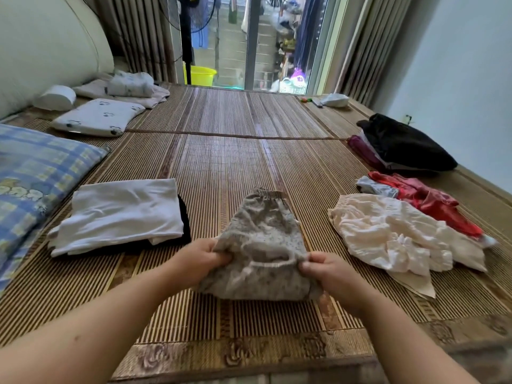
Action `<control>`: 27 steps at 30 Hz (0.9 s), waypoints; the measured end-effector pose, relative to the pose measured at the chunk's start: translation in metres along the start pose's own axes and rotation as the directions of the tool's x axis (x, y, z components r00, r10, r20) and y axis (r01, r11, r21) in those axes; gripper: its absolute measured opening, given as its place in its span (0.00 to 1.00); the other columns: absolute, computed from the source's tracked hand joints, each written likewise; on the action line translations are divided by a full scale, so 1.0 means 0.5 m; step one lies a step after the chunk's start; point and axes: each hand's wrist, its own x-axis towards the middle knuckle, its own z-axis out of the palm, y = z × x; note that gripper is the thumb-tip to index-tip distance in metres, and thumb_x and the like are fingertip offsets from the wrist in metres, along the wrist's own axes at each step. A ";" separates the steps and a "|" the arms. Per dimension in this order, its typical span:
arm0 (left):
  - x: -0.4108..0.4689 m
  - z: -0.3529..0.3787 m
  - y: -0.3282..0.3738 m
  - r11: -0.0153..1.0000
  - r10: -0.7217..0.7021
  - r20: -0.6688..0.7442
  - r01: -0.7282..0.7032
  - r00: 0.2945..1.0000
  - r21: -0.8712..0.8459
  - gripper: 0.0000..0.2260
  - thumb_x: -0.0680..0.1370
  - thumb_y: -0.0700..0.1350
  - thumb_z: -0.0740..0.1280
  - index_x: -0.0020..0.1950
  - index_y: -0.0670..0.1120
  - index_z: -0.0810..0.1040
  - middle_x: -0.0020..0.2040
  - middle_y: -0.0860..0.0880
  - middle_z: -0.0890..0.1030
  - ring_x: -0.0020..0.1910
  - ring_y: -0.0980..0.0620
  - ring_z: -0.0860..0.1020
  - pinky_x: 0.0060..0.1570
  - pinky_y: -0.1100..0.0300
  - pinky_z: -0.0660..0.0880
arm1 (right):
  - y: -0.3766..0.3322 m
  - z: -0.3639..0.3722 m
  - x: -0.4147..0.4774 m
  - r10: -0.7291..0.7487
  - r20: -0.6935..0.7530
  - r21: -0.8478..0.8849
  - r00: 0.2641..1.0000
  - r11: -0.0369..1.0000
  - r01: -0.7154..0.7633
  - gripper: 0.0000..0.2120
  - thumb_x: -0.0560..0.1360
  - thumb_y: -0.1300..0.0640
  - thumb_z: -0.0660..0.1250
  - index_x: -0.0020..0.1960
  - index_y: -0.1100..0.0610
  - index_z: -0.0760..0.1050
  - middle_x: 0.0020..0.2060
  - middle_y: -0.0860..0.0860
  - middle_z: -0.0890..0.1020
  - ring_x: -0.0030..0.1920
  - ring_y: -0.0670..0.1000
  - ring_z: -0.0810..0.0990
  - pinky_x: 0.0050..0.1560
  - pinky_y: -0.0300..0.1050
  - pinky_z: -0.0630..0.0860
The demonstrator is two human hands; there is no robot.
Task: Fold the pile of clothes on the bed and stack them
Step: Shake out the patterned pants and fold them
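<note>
Grey-beige shorts (pixel 263 231) are bunching between my left grip (pixel 198 259) and right grip (pixel 328 270), both pinching the near edge, so I am risking a crooked fold.

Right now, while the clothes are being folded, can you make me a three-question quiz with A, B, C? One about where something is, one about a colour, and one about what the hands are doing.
1. Where is the folded white cloth?
A) left of the flowery shorts
B) on the blue pillow
C) on the red garment

2. What colour is the bucket beyond the bed?
A) blue
B) yellow
C) red

3. What are the left hand and right hand doing?
A) lying flat and empty
B) both gripping the flowery shorts
C) lifting a pillow

Answers:
1 A, it lies at the left side of the shorts.
2 B, the bucket by the glass door is bright yellow.
3 B, each hand pinches one side of the shorts.
</note>
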 end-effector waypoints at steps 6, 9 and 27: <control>0.060 0.024 -0.005 0.987 -0.153 -0.226 0.138 0.962 -0.080 0.17 0.77 0.55 0.66 0.63 0.50 0.70 0.54 0.52 0.78 0.44 0.56 0.81 0.36 0.63 0.77 | 0.022 0.025 0.085 0.160 -0.228 -0.144 0.960 0.970 -0.196 0.18 0.77 0.46 0.65 0.64 0.52 0.71 0.54 0.50 0.79 0.53 0.52 0.79 0.54 0.52 0.78; 0.070 0.032 -0.058 0.930 0.007 -0.313 0.109 0.950 0.351 0.21 0.75 0.52 0.70 0.67 0.52 0.72 0.60 0.54 0.77 0.55 0.56 0.77 0.48 0.61 0.77 | 0.054 0.033 0.098 0.092 -0.267 -0.353 0.959 0.917 -0.186 0.20 0.75 0.49 0.68 0.66 0.50 0.70 0.55 0.47 0.79 0.54 0.48 0.78 0.55 0.48 0.77; 0.070 -0.054 -0.114 0.185 -0.073 0.305 -0.288 0.949 0.940 0.41 0.70 0.64 0.56 0.73 0.66 0.32 0.75 0.60 0.34 0.74 0.60 0.33 0.73 0.54 0.35 | 0.124 -0.024 0.106 -0.099 0.167 -0.935 0.981 0.299 0.190 0.40 0.72 0.30 0.57 0.78 0.44 0.48 0.76 0.38 0.45 0.74 0.38 0.40 0.75 0.49 0.43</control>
